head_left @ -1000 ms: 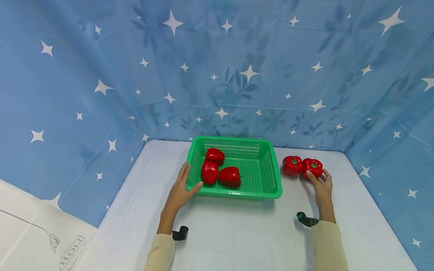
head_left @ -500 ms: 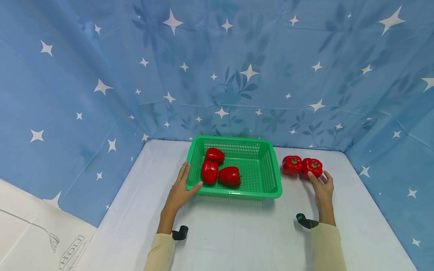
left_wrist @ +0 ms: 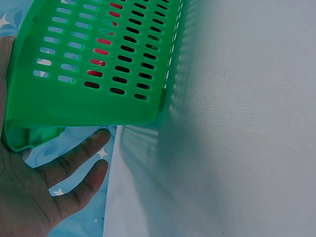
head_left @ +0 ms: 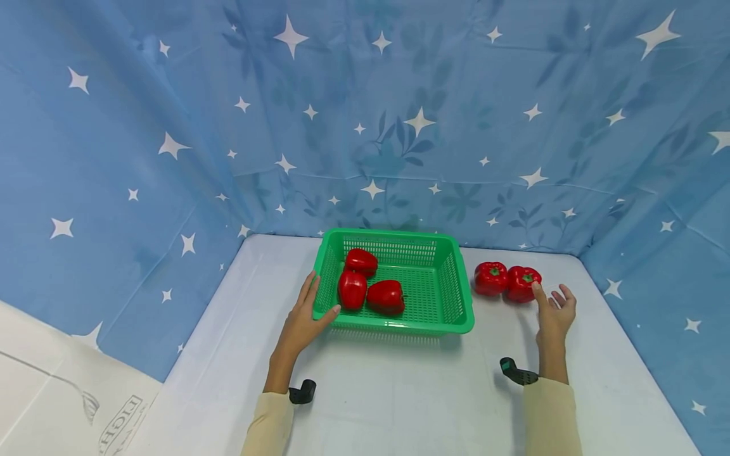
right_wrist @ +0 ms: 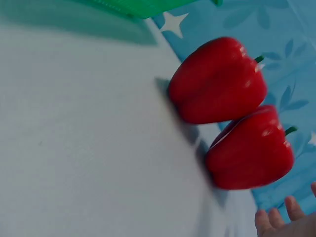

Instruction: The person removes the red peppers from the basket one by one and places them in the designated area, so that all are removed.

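Observation:
My left hand (head_left: 302, 326) rests on the left front corner of a green plastic basket (head_left: 399, 326). Its fingers are spread and fairly straight; in the left wrist view two fingers (left_wrist: 79, 158) extend past the basket wall. Three red bell peppers lie inside: one at the back (head_left: 362, 262), one at the left (head_left: 352, 291), one in front (head_left: 386, 297). Right of the basket two more stand upright side by side, the left pepper (head_left: 490, 278) and the right pepper (head_left: 521, 284). My right hand (head_left: 555, 316) is just right of these, fingers loosely bent, holding nothing.
The white table (head_left: 393, 399) extends in front of the basket and along both sides. A blue curtain (head_left: 365, 126) with stars and leaves hangs directly behind the table's back edge. Black wrist cameras sit on the left wrist (head_left: 303, 392) and right wrist (head_left: 518, 372).
My right hand has drawn away to the right from the right bell pepper, its fingers parting from it. The left hand, basket and peppers inside stay put.

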`<action>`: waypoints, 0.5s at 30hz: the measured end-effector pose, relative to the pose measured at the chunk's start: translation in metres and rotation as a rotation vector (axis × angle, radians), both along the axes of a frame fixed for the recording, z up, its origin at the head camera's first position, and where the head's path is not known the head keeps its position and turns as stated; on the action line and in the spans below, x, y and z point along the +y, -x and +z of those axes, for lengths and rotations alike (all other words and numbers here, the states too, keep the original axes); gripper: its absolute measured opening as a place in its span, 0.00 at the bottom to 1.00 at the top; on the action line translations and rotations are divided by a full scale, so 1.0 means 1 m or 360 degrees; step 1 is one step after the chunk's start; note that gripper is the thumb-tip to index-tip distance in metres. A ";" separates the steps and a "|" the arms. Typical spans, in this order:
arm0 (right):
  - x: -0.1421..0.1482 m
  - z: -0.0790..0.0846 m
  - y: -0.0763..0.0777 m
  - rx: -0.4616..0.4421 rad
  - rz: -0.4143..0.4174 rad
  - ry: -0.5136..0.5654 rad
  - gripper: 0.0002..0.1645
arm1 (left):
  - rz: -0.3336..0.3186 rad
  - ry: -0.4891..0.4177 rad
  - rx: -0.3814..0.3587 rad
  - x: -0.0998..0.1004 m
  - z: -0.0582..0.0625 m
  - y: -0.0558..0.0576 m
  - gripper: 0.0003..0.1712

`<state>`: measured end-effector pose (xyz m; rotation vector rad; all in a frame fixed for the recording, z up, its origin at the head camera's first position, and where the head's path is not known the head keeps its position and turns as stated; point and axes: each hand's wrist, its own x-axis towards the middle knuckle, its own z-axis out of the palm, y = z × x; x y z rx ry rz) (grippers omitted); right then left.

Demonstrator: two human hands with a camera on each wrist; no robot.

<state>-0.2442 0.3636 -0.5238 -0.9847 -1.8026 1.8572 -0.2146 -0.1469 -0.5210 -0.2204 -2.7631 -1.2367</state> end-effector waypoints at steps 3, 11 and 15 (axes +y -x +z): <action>-0.004 0.012 -0.002 0.0103 -0.0094 -0.0084 0.48 | -0.0005 0.0006 0.0002 0.000 0.000 0.000 0.53; -0.030 0.051 0.003 0.0397 -0.0104 -0.0386 0.44 | -0.0007 0.0007 0.0025 0.000 -0.002 0.001 0.53; -0.045 0.064 0.011 0.0492 0.0034 -0.0553 0.44 | -0.0009 0.0021 0.0014 0.000 -0.001 0.001 0.53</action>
